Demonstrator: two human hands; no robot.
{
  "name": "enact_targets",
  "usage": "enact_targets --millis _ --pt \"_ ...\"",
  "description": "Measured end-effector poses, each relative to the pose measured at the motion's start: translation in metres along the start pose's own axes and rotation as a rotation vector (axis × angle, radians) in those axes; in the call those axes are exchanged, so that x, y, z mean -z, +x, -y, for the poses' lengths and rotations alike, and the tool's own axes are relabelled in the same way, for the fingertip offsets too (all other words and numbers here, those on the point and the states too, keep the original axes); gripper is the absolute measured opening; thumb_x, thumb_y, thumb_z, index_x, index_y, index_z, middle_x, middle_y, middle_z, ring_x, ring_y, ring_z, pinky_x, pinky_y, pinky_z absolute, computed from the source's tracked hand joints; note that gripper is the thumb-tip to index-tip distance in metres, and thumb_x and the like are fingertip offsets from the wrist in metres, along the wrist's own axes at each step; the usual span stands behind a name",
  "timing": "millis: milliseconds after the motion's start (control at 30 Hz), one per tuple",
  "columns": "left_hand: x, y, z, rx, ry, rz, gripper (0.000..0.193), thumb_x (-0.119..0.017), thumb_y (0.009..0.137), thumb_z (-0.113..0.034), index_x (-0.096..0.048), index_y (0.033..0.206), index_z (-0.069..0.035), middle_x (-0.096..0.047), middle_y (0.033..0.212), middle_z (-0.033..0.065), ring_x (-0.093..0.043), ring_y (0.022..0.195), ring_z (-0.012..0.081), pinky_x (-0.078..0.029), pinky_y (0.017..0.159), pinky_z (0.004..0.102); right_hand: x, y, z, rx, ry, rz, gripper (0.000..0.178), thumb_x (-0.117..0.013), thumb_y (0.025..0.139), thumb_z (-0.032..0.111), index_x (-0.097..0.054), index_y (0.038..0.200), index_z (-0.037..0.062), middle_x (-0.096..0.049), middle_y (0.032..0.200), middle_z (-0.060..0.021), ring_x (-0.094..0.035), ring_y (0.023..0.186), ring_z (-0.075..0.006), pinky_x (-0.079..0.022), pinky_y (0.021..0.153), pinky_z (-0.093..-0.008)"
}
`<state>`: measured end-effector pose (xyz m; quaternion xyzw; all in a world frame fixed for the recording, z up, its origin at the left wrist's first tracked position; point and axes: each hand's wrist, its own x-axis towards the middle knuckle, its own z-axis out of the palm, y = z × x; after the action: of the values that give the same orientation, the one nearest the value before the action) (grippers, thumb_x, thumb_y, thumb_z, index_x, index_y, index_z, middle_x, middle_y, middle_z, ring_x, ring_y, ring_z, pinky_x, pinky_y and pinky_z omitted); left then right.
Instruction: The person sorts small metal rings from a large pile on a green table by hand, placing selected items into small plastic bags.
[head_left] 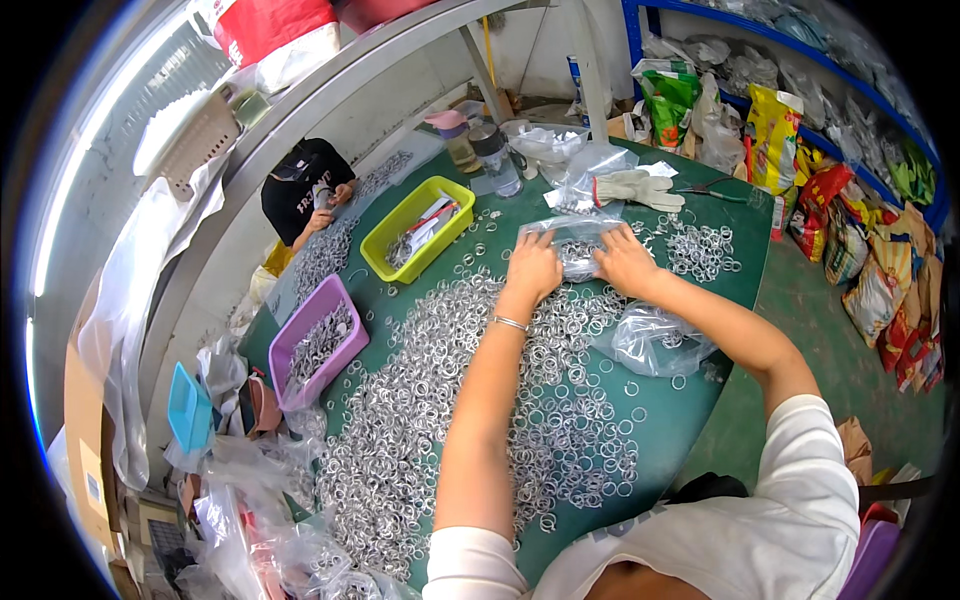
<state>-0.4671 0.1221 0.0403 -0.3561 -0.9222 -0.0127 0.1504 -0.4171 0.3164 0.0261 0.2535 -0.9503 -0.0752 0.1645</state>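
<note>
Both my hands are at a clear plastic bag (570,226) with metal rings inside, on the far side of a big spread of rings. Curled over the bag's left side are the fingers of my left hand (535,268), and a bracelet circles that wrist. My right hand (624,262) grips the bag's right side. Loose silver metal rings (420,400) lie in a wide heap under and around my left forearm. Another clear plastic bag (655,340) rests crumpled below my right forearm. A smaller pile of rings (700,250) sits right of my right hand.
On the green table (690,420) stand a yellow-green basket (372,250), a purple basket (290,400) of metal parts, and bottles (497,165). A work glove (640,188) and pliers (715,190) lie beyond my hands. Another person (300,190) works at the far left edge.
</note>
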Motion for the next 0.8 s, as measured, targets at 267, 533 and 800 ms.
enact_targets --millis 267,533,800 --pt "0.006 0.008 -0.011 -0.077 0.119 0.141 0.037 -0.051 0.076 -0.007 -0.061 0.111 -0.009 -0.044 0.135 0.01 -0.037 0.128 0.0288 -0.02 0.108 0.0508 -0.007 0.005 -0.02 0.02 0.129 0.003 0.043 -0.058 0.083 0.037 -0.056 0.11 0.0043 -0.053 0.117 -0.0186 -0.046 0.113 -0.0363 -0.027 0.1 -0.0531" --pt "0.061 -0.049 -0.073 0.075 -0.762 -0.322 0.031 -0.049 0.073 0.004 -0.06 0.101 -0.002 -0.062 0.104 0.0172 -0.056 0.102 0.0311 -0.039 0.095 0.044 0.098 -0.072 0.003 -0.147 0.968 -0.218 0.023 -0.063 0.079 0.011 -0.056 0.098 -0.0006 -0.059 0.097 -0.0135 -0.057 0.092 -0.0302 -0.044 0.083 -0.0365" --pt "0.045 -0.101 -0.187 -0.421 -0.278 -0.041 0.031 -0.058 0.082 -0.023 -0.061 0.103 0.0 -0.056 0.114 0.0157 -0.056 0.101 0.0269 -0.035 0.092 0.0468 0.052 -0.141 -0.001 -0.259 0.403 0.005 0.037 -0.06 0.069 -0.002 -0.053 0.106 0.002 -0.058 0.105 -0.0154 -0.055 0.095 -0.0347 -0.043 0.083 -0.0418"
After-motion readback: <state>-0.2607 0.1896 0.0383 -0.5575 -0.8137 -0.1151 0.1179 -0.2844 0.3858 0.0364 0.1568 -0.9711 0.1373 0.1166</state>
